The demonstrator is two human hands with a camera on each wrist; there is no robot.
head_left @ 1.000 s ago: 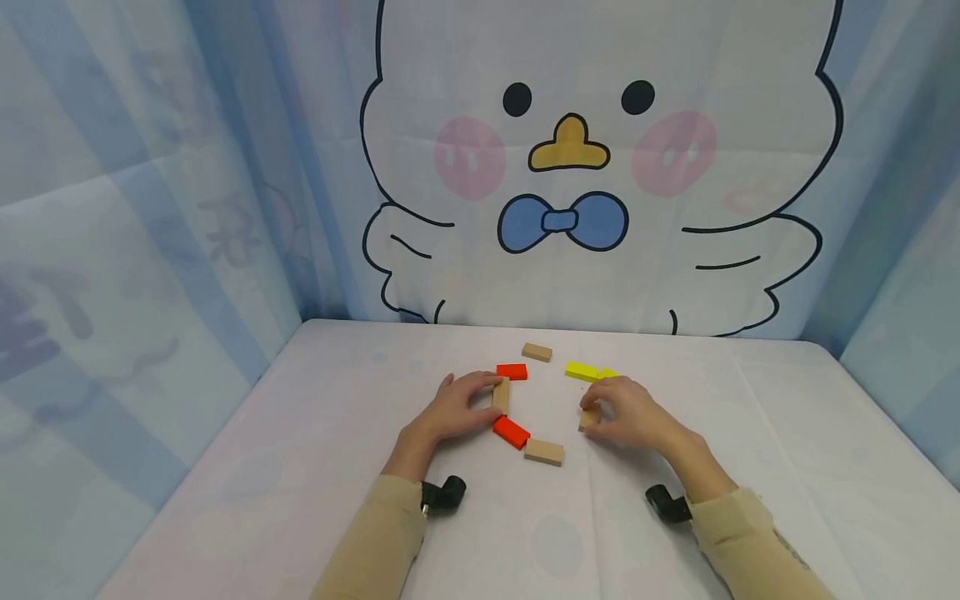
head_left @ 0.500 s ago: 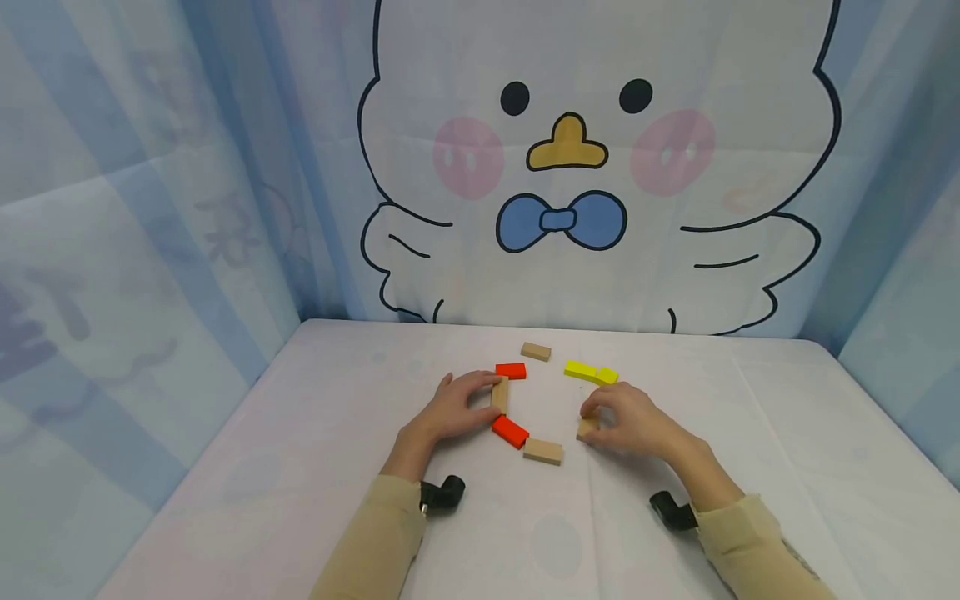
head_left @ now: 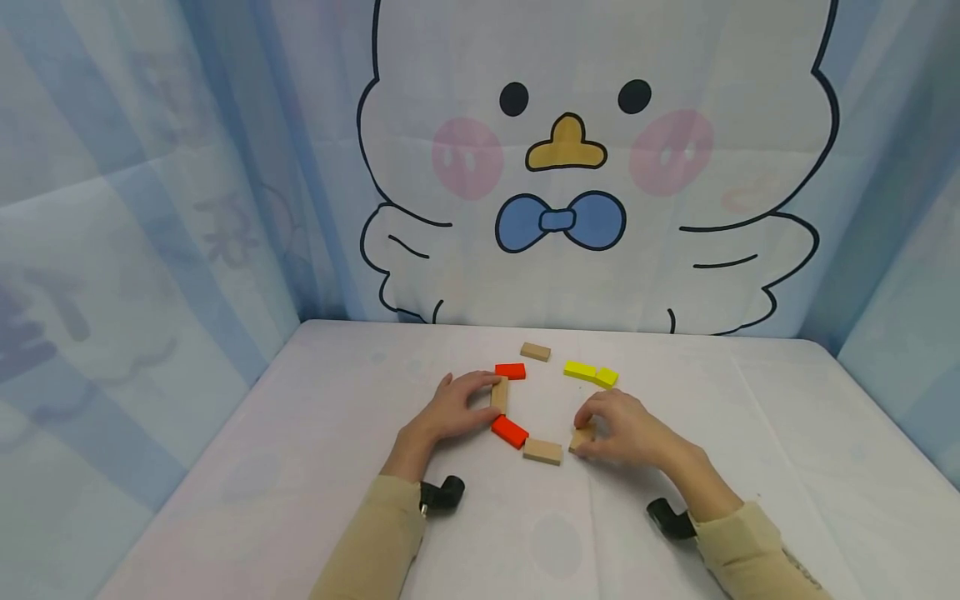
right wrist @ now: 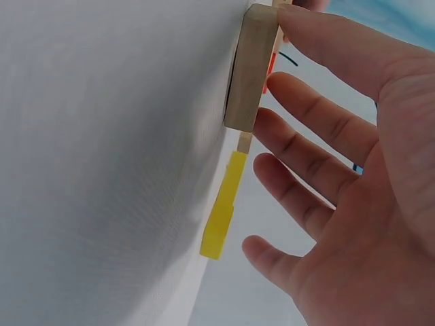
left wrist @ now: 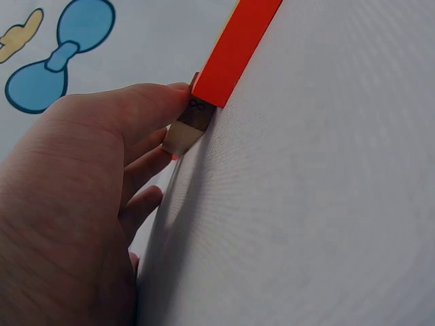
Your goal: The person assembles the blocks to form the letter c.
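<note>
At 9 o'clock of the loose ring: the left wooden block (head_left: 499, 397) lies lengthwise, its ends meeting the upper red block (head_left: 511, 372) and the lower red block (head_left: 510, 432).
Left hand (head_left: 450, 408): thumb and finger pinch that block near its two ends, probably to steady it against its neighbours; the other fingers hang outside the ring.
Right hand (head_left: 628, 428): thumb and forefinger pinch the right wooden block (right wrist: 252, 68), the remaining fingers spread; approaching from outside seems to keep them off the other pieces.
Pinched piece, 5 o'clock: slanted, apart from the front wooden block (head_left: 542, 452) at 6; whether it bears fully on the white tabletop (head_left: 300, 517) cannot be told.
Red pieces: at 10 and 8 o'clock, the lower one angled towards 6, apparently to bend the line round.
Yellow pair (head_left: 591, 374): end to end between 1 and 2, slightly bent, presumably following the same curve.
Back wooden block (head_left: 536, 352): near 12, apart from red and yellow alike.
</note>
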